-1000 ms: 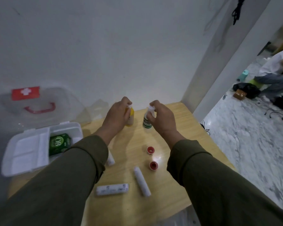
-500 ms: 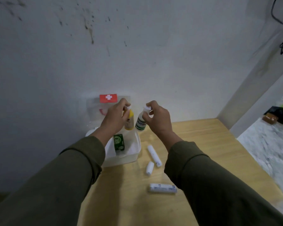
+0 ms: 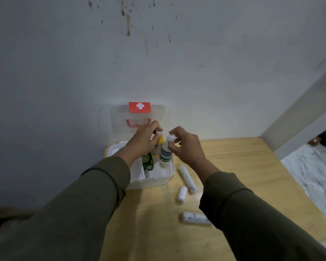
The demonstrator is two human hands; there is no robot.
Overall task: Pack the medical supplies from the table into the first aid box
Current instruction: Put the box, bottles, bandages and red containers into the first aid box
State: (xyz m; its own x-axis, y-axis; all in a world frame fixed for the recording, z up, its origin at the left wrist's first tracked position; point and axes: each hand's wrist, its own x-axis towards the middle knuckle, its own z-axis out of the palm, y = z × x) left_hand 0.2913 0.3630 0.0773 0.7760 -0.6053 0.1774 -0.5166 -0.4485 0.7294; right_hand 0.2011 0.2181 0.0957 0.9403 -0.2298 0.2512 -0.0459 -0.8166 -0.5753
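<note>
The white first aid box (image 3: 158, 178) stands open against the wall, its clear lid (image 3: 119, 117) with a red cross label upright. My left hand (image 3: 143, 142) grips a yellow bottle (image 3: 157, 147) by its top, held over the box. My right hand (image 3: 184, 146) grips a white bottle with a green label (image 3: 165, 155) by its cap, its base down in the box's right compartment. A green packet (image 3: 147, 161) lies inside the box. Three white bandage rolls lie on the wooden table (image 3: 233, 166): a long one (image 3: 187, 178), a short one (image 3: 182, 194) and a near one (image 3: 195, 219).
A stained grey wall rises right behind the box. The table's right edge drops to a marbled floor (image 3: 312, 172). A white pillar (image 3: 297, 119) stands at the table's far right corner. My olive sleeves fill the lower part of the view.
Both hands have carried the two bottles from the table's middle over to the box and lowered them into it. My view swung left, and the two red caps left the frame.
</note>
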